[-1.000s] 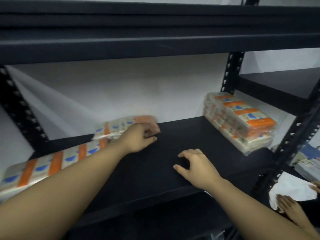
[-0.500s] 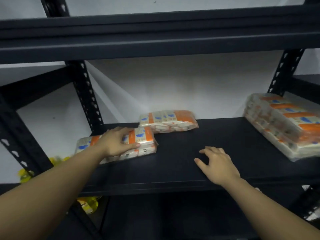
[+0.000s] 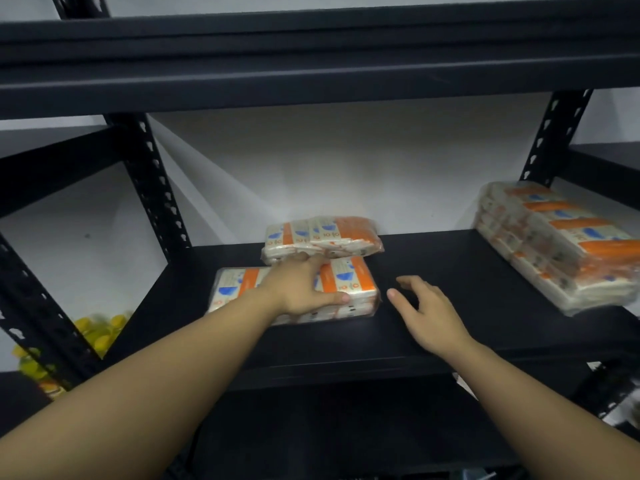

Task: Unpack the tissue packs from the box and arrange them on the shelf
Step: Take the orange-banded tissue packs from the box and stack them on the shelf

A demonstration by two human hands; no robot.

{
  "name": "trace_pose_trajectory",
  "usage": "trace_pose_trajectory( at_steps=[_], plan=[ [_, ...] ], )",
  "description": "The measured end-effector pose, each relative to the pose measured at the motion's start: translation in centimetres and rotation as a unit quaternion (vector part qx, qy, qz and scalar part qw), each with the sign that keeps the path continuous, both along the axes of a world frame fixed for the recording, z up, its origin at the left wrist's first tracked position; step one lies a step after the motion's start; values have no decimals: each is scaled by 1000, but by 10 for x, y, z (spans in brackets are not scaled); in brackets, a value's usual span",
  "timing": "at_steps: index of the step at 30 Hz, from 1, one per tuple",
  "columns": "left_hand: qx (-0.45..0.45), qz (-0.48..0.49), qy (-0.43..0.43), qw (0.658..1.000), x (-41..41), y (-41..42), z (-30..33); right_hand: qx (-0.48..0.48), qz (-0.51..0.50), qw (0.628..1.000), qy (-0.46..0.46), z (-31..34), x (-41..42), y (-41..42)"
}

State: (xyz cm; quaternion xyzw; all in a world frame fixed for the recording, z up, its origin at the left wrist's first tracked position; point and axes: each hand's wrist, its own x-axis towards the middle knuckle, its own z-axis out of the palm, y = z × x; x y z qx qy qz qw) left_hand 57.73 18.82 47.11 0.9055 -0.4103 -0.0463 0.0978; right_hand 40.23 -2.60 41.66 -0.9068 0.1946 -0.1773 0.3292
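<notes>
Left hand (image 3: 303, 289) is flat on top of the near tissue pack (image 3: 346, 289), fingers spread over the wrapper and thumb stretched along its front edge, pressing rather than curling round it. That pack lies flat on the black shelf (image 3: 433, 341), left of centre, long side facing the camera. Just behind it, a 2nd tissue pack (image 3: 322, 235) sits against the white back wall (image 3: 346, 174), and the left fingertips reach right up to its lower front edge; whether the 2 packs touch each other I cannot tell, they are very close. Right hand (image 3: 427, 311) hovers over bare shelf just right of the near pack, fingers loosely spread and relaxed, holding nothing, thumb pointing toward the pack with a small gap between. Far right, a larger wrapped bundle of tissue packs (image 3: 561, 247) lies angled on the same shelf, well apart from both hands, its front corner hanging a little past the shelf edge. Down at lower left, beyond the slotted upright (image 3: 152, 188), some blurred yellow items (image 3: 100, 332) show on a lower level. The box is out of view.
</notes>
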Motion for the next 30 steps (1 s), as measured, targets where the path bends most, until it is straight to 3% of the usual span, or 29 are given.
trace_pose_trajectory(
  at_steps=[3,8,12,16,21,26,30],
  plan=[
    [0,-13,35,999,0,-5,4,17,18,1000,-10,8,7,0],
    [14,-7,152,988,26,42,17,-59,119,991,6,41,30,19],
    [44,-5,219,975,38,71,31,-120,217,965,82,69,67,42],
    [73,0,201,977,48,77,21,-116,290,930,196,85,100,61],
    [57,35,197,978,52,75,18,-123,302,901,285,83,132,57],
    [53,38,182,981,56,71,17,-145,285,896,307,84,135,57],
    [22,27,179,983,52,76,12,-148,278,909,271,75,128,54]
  ],
)
